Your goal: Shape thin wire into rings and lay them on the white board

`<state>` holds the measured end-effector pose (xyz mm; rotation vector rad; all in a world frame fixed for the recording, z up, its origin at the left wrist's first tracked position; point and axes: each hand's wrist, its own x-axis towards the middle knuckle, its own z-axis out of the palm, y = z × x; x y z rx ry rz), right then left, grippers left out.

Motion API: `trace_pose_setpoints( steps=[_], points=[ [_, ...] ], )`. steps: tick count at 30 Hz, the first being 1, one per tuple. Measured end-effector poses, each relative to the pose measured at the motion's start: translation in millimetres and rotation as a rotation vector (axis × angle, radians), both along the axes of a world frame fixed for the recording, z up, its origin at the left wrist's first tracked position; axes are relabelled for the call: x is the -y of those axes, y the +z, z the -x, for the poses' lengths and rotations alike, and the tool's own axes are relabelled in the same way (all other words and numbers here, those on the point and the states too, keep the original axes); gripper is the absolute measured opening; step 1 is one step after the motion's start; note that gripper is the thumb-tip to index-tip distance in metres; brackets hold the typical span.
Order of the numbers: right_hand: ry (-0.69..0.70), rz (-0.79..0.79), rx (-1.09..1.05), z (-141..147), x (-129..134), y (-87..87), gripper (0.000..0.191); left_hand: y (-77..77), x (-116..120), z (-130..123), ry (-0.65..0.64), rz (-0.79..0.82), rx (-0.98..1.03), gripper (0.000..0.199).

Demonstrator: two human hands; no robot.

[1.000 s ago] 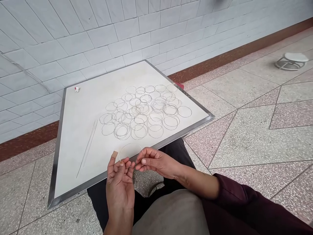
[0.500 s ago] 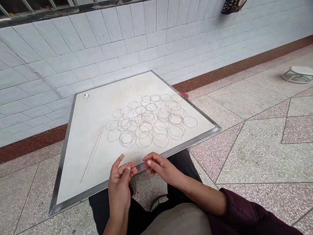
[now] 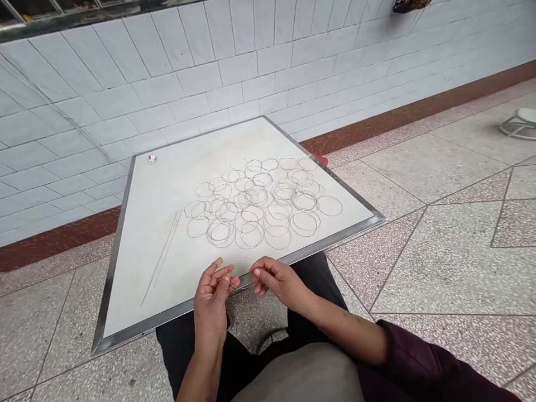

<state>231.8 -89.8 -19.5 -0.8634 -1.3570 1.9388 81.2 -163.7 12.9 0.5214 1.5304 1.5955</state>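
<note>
My left hand (image 3: pixel 213 301) and my right hand (image 3: pixel 276 282) hold a thin wire ring (image 3: pixel 243 285) between their fingertips, just above the near edge of a white board (image 3: pixel 138 279). The ring is tilted and hard to see against the white surface. A strip of tan plaster covers one fingertip of my left hand. Beyond my hands lies a spread of many overlapping thin wire rings (image 3: pixel 255 206), and several straight wires (image 3: pixel 161 258) lie to their left.
The metal-framed board rests on my dark-trousered lap, above a speckled terrazzo floor. A small white-and-red object (image 3: pixel 152 158) sits near its far corner. A white tiled wall (image 3: pixel 201 78) runs behind, and a low white stool (image 3: pixel 521 124) stands at the right.
The view has shifted, so the board sits lower and further right in the frame. My hands have come closer together, and the wire ring now sits lower and flatter between them.
</note>
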Motion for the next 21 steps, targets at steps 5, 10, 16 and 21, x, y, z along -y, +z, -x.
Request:
trace_pose_setpoints(
  steps=[5,10,16,21],
  points=[
    [-0.011,0.038,-0.033,-1,-2,-3.5,0.044,2.2,-2,-4,0.003,-0.026,0.05,0.052],
    [-0.05,0.056,-0.046,-6,-11,-6.6,0.045,4.6,-2,-7,-0.027,0.01,0.044,0.052],
    [-0.201,0.016,-0.032,-34,-45,-6.1,0.043,2.0,1,0,-0.072,0.112,0.033,0.062],
    [-0.436,0.001,0.07,-92,-96,-2.7,0.033,0.1,3,9,-0.079,0.233,0.051,0.064]
  ],
)
